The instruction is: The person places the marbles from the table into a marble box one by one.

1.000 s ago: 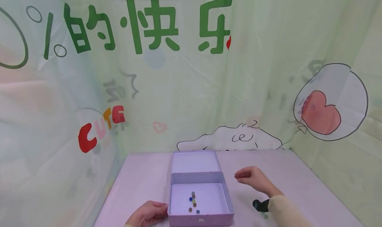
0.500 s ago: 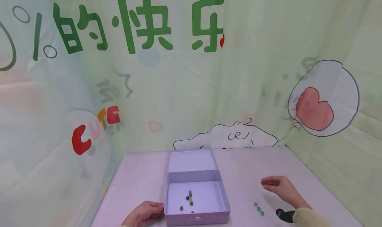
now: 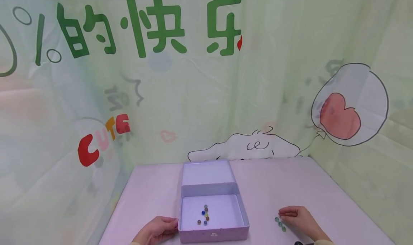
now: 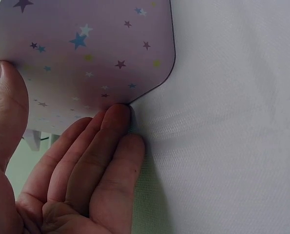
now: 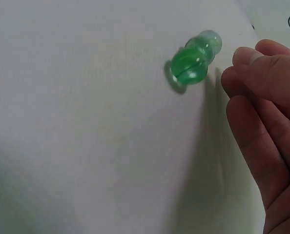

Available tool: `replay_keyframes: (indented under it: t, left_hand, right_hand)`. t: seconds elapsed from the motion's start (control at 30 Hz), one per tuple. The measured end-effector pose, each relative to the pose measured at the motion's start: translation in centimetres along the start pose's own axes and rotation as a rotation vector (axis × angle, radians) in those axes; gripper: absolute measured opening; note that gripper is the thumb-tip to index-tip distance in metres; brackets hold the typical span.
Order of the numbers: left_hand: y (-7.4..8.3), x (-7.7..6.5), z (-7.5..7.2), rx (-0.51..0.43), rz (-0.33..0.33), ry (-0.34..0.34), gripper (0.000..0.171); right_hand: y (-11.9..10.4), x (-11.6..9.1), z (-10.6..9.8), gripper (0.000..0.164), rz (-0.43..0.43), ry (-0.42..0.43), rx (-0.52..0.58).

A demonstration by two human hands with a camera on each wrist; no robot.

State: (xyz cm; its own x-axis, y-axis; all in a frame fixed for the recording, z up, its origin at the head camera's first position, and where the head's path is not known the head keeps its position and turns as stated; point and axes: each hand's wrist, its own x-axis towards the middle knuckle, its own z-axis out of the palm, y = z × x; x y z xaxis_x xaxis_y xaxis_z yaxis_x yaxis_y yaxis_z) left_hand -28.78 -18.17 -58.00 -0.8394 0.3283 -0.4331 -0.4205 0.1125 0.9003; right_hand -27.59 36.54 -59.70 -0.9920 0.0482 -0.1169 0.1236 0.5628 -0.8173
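Observation:
An open lilac tin box [image 3: 213,235] stands on the table, its lid [image 3: 208,173] laid back behind it. Several glass marbles [image 3: 206,215] lie inside it. At its left front corner, my left hand [image 3: 156,230] touches the side; the left wrist view has the thumb and fingertips against the star-printed wall. Right of the box, three green marbles [image 3: 280,224] sit in a row on the table. My right hand [image 3: 300,218] is just beside that row, fingers loosely bent and thumb near the index finger. Nothing shows between the fingertips in the right wrist view [image 5: 189,66].
A pale pink cloth covers the table [image 3: 258,187]. Light green printed curtains [image 3: 200,94] enclose it at the back and both sides. A dark wrist strap piece [image 3: 299,243] shows by the right sleeve.
My right hand has moved from beside the box rightward, then down to the green marbles. Two marbles near the box's front have rolled a little. The left hand stays at the box.

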Motion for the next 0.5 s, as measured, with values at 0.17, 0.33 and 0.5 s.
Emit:
replay_keyframes:
  t: [0.17,0.33,0.5]
  left_hand:
    - [0.0,0.0,0.0,0.009,0.0,0.007,0.031]
    - [0.0,-0.2,0.1,-0.01,0.014,-0.008,0.033]
    - [0.0,-0.3,0.2,-0.012,0.007,-0.006,0.032]
  right_hand:
    - [-0.1,0.5,0.4,0.028,-0.029,-0.041,0.02]
    - [-0.1,0.7,0.9,0.028,-0.079,-0.076,0.031]
    - [-0.7,0.7,1.5,0.025,-0.01,-0.027,0.018]
